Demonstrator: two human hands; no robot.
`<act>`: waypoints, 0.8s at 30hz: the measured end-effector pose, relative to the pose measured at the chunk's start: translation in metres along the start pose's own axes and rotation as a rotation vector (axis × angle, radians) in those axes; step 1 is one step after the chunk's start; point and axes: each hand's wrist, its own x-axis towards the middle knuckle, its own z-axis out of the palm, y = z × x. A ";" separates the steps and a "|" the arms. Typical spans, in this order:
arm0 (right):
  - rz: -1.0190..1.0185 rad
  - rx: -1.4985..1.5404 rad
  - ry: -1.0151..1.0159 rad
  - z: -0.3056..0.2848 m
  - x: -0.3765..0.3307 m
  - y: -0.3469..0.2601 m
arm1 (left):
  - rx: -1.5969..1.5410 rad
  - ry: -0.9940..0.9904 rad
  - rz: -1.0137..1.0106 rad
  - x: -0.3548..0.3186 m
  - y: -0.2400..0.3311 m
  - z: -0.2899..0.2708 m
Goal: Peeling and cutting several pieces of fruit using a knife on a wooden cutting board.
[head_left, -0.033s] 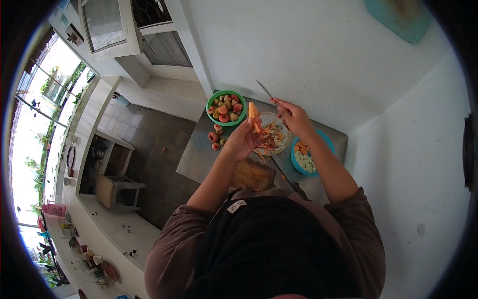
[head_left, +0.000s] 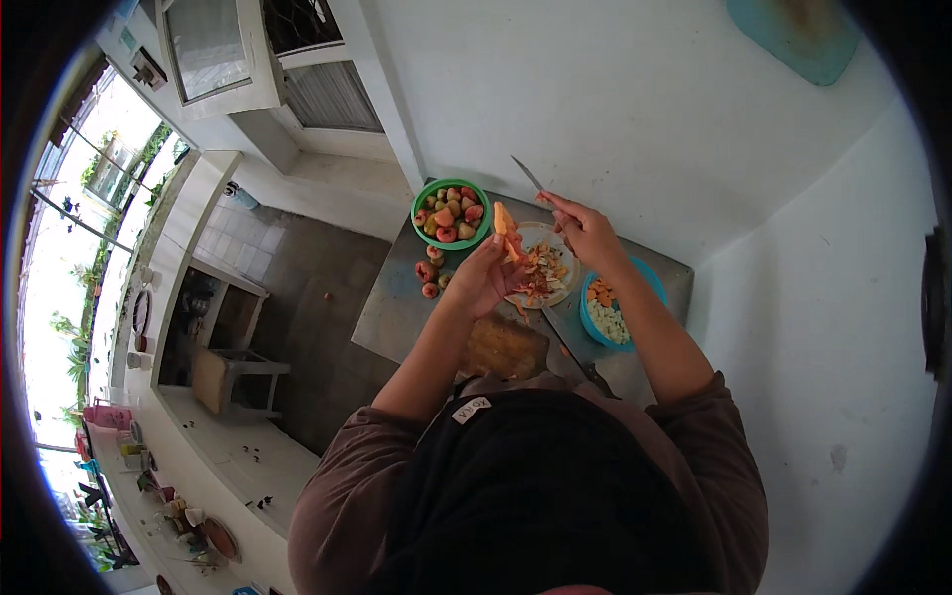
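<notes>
My left hand [head_left: 480, 282] is closed round an orange carrot [head_left: 502, 215], its pale end pointing up and away from me. In my right hand [head_left: 593, 240] is a knife [head_left: 527, 173], gripped by its handle with the blade angled up to the left, apart from the carrot. A bit of orange clings near the blade's base. Beneath both hands lies a pale plate [head_left: 565, 290] heaped with orange and brownish peelings. Beside my right forearm stands a blue bowl [head_left: 617, 346] of orange chunks and whitish-green cubes, partly covered by that arm.
A green basket [head_left: 417, 236] of reddish fruits stands at the table's far left corner, with several loose fruits [head_left: 426, 271] beside it. Close to my body lie a wooden chopping board [head_left: 506, 347] and a dark-handled knife [head_left: 597, 378]. A white wall [head_left: 615, 109] bounds the metal-topped table [head_left: 382, 315].
</notes>
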 end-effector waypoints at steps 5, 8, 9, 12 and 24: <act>-0.223 -0.009 0.036 0.006 -0.008 -0.015 | 0.035 0.004 0.057 0.002 0.000 -0.006; -0.264 0.167 -0.259 0.005 -0.018 -0.026 | 0.029 0.015 0.059 0.006 -0.001 -0.018; -0.264 0.166 -0.259 0.005 -0.023 -0.033 | -0.005 0.031 0.054 0.008 -0.002 -0.022; -0.261 0.046 -0.401 0.005 -0.033 -0.046 | -0.049 -0.095 0.045 0.006 0.002 -0.016; -0.526 -0.251 -0.232 0.010 -0.038 -0.042 | -0.045 -0.125 0.039 -0.004 0.002 -0.001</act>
